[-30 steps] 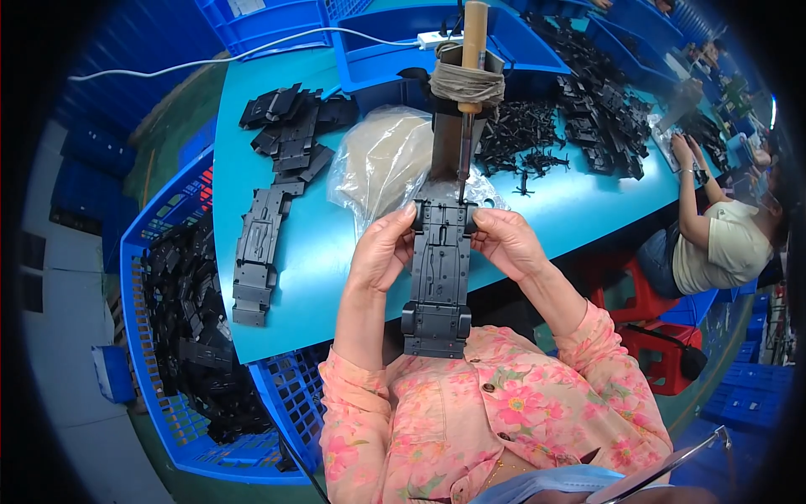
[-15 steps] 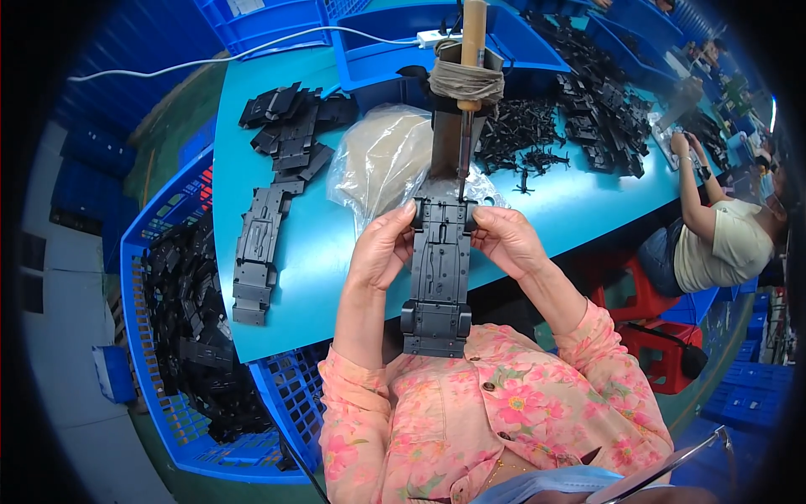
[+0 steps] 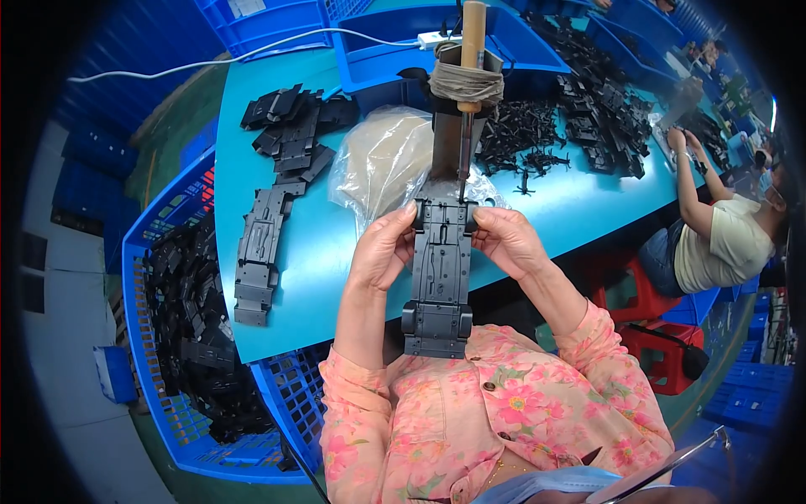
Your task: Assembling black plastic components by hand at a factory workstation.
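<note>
A long black plastic chassis plate [image 3: 442, 273] spans the space between my hands, its lower end reaching toward my shirt. My left hand [image 3: 384, 249] pinches its upper left corner between thumb and fingers. On the opposite corner, my right hand [image 3: 510, 242] grips in the same way. Above it, a wooden-handled tool resembling a soldering iron [image 3: 473, 38] hangs upright, bound by wound cord [image 3: 467, 85] to a metal bracket [image 3: 447, 143]. Its thin tip comes down at the plate's upper edge, between my hands; whether it touches, I cannot tell.
Similar black plates lie on the turquoise table [image 3: 323, 294] at left in an overlapping row [image 3: 260, 231]. A clear plastic bag [image 3: 378, 160] sits behind my left hand. Small black parts [image 3: 519, 130] are heaped at right. A blue crate [image 3: 138, 336] holds more plates. A co-worker [image 3: 722, 239] sits at far right.
My hands and the plate hold almost the same place under the tool. At far right the co-worker's hands have shifted slightly.
</note>
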A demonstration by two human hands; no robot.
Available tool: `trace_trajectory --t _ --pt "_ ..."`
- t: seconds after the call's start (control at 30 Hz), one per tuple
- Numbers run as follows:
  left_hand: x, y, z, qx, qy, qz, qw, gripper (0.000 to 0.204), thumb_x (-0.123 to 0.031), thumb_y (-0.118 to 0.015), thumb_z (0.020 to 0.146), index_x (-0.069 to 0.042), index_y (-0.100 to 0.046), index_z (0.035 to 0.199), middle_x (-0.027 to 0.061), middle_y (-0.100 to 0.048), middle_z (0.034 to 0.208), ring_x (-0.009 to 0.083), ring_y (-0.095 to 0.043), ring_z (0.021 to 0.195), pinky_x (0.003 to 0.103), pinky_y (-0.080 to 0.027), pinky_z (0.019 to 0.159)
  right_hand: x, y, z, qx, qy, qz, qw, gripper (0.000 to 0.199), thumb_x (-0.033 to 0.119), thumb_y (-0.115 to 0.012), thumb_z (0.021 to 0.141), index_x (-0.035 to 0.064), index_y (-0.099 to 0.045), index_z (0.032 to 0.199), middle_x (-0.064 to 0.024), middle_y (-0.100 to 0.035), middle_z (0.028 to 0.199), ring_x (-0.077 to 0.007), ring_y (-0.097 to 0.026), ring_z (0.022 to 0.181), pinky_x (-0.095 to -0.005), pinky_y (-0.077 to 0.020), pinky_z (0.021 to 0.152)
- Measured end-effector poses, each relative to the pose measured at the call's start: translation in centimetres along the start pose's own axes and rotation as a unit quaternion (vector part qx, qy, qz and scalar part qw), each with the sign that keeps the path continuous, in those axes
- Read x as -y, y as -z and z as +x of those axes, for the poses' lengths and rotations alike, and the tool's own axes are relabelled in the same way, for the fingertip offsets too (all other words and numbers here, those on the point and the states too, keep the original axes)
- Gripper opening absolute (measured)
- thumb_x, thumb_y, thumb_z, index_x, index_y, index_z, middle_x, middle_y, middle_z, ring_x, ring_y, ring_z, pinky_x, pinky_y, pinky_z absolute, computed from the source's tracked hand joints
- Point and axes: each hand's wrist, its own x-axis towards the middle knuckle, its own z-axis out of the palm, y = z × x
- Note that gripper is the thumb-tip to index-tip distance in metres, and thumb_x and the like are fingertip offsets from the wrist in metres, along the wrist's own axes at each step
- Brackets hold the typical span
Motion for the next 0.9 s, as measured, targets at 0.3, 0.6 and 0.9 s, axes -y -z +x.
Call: trace_trajectory --t 0.3,0.6,0.9 --pt "-0.09 0.05 0.04 0.002 0.007 0.004 1.000 0.025 -0.022 -0.052 0.086 0.000 -0.057 0.097 0.0075 -0.061 0.090 0.0127 -0.057 0.080 0.026 -0.048 0.071 0.11 -0.06 0.05 -0.002 0.002 -0.005 1.000 0.022 0.021 -0.058 0.082 0.0015 -0.060 0.093 -0.0063 -0.062 0.087 -0.0136 -0.057 0.077 -0.0289 -0.0459 0.074" --pt "0.25 -0.22 0.28 -0.022 0.006 0.003 1.000 0.026 -0.025 -0.055 0.084 -0.001 -0.057 0.094 0.0041 -0.060 0.083 0.0092 -0.056 0.072 0.022 -0.047 0.062 0.25 0.27 0.17 -0.002 -0.014 -0.006 1.000 0.023 0.021 -0.057 0.082 0.0014 -0.060 0.094 -0.0061 -0.062 0.087 -0.0132 -0.058 0.076 -0.0279 -0.0465 0.072" --pt "-0.04 -0.27 0.23 -0.012 0.007 -0.002 1.000 0.025 -0.024 -0.055 0.084 -0.001 -0.057 0.094 0.0046 -0.060 0.085 0.0093 -0.056 0.073 0.023 -0.047 0.065 0.61 -0.14 0.03 -0.005 -0.009 -0.010 1.000 0.023 0.021 -0.057 0.082 0.0009 -0.060 0.094 -0.0056 -0.062 0.086 -0.0122 -0.057 0.075 -0.0268 -0.0462 0.071"
